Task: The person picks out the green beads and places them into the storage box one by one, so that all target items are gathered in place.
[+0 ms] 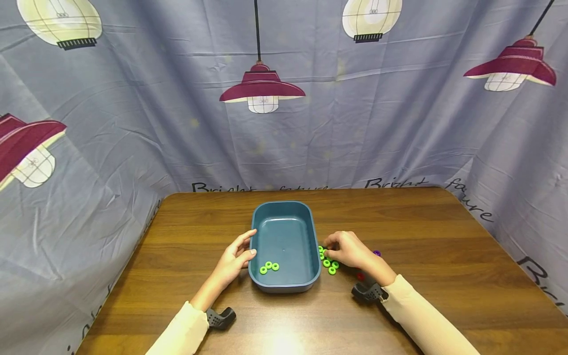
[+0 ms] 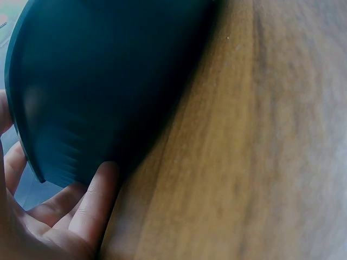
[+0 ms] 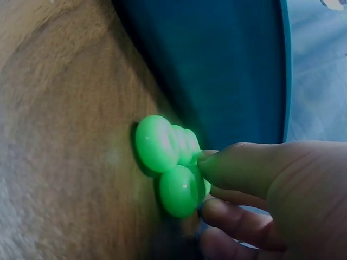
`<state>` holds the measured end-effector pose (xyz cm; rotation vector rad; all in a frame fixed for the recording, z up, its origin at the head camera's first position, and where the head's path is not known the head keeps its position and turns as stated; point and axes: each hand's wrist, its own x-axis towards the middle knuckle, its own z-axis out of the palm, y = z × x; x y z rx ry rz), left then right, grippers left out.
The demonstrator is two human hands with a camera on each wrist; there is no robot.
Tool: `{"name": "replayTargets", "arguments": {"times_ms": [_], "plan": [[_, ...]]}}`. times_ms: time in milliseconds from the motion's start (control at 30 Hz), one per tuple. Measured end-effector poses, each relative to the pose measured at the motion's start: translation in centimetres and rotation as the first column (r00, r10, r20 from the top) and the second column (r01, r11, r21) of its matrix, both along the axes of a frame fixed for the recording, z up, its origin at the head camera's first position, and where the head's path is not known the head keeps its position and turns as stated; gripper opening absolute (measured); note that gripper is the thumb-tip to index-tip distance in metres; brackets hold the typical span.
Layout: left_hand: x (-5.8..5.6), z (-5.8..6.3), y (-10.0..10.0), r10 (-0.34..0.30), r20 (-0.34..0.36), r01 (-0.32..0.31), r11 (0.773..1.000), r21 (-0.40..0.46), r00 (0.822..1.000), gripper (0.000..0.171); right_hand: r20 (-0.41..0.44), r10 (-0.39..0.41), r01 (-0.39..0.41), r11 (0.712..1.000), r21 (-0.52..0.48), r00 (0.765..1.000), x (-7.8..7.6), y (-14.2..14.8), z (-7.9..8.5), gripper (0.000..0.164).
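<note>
A dark blue-green plastic box [image 1: 284, 287] stands on the table with several small green rings [image 1: 268, 265] lying inside, near its front left. My left hand [image 1: 231, 260] holds the box's left wall; in the left wrist view fingers [image 2: 96, 203] press the outside while other digits reach over the rim. Beside the box's right wall lies a cluster of green rings [image 3: 157, 143]. My right hand [image 1: 348, 249] is at this cluster, its thumb and fingertips pinching one of the rings. The pinched ring is partly hidden behind the thumb.
A purple ring [image 1: 376, 253] and a red piece [image 1: 360, 276] lie right of the green cluster, close to the right forearm. The wooden table [image 1: 199, 217] ends at a grey-blue curtain [image 1: 284, 148] behind. Black wrist devices [image 1: 222, 318] sit on both wrists.
</note>
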<state>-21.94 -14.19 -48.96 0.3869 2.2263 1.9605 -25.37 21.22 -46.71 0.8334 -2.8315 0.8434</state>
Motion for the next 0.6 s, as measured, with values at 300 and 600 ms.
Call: {"name": "replayTargets", "arguments": {"times_ms": [300,600], "plan": [[-0.06,0.23,-0.03,0.001,0.0,-0.001,1.0,0.006,1.0,0.058,-0.004,-0.063,0.063,0.998,-0.006,0.998,-0.2,-0.38,-0.11,0.004],[0.03,0.06,0.02,0.007,0.008,-0.007,1.0,-0.004,1.0,0.058,0.012,-0.098,0.098,0.995,0.003,0.995,0.08,-0.45,-0.39,0.006]]}}
